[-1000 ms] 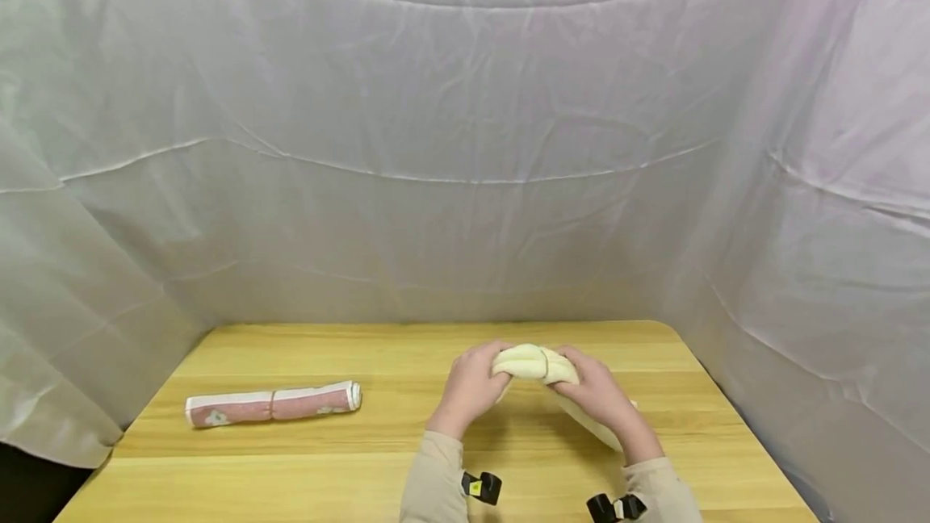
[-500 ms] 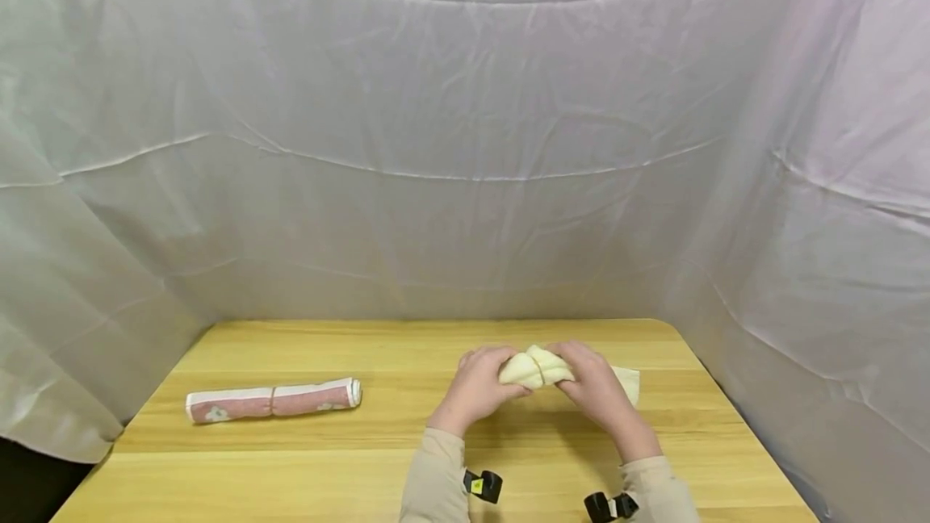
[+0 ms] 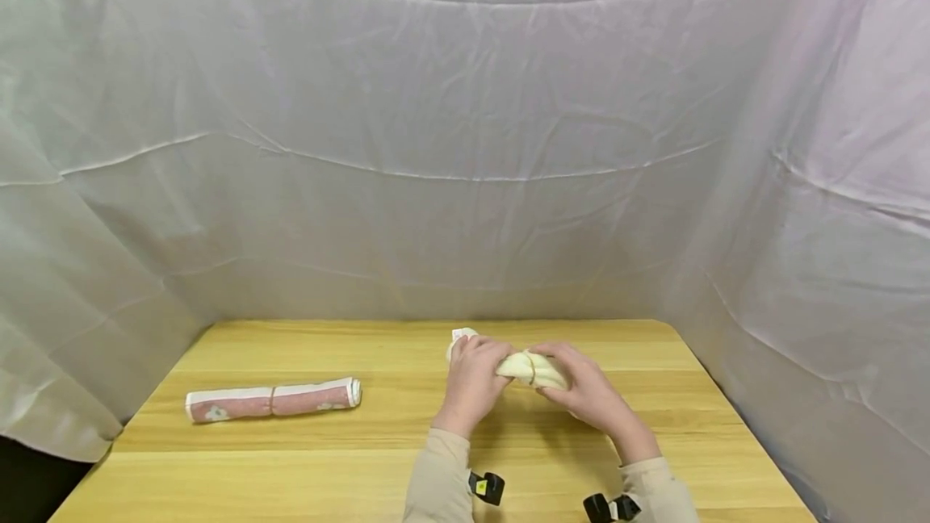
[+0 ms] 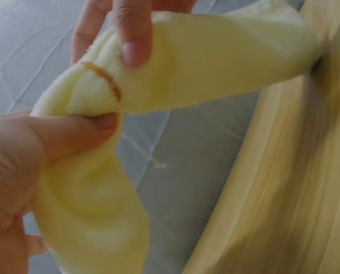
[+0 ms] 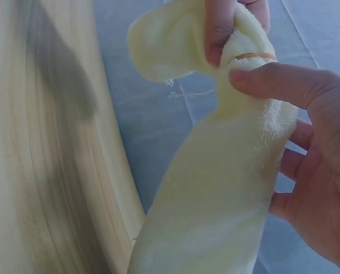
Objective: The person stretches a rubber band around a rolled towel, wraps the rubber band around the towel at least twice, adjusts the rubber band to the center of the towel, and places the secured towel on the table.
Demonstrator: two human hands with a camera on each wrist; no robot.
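Both hands hold a rolled pale yellow towel (image 3: 514, 366) above the table, right of its middle. A thin brown rubber band (image 4: 103, 80) circles the roll near its middle, and the towel bends there. My left hand (image 3: 475, 382) grips it just left of the band, the thumb pressed on the near side. My right hand (image 3: 584, 386) pinches it just right of the band, thumb close to the band and fingers behind. The towel's left end, with a white tag, shows beyond the left hand. A loose thread hangs by the bend in both wrist views.
A pink and white rolled towel (image 3: 305, 400) with a flower pattern, banded at its middle, lies on the left of the wooden table (image 3: 291, 483). Grey cloth curtains (image 3: 465, 248) hang behind and at both sides.
The yellow towel has turned in the hands: its right end no longer shows past the right hand, and its left end now shows beyond the left hand. The pink towel has not moved.
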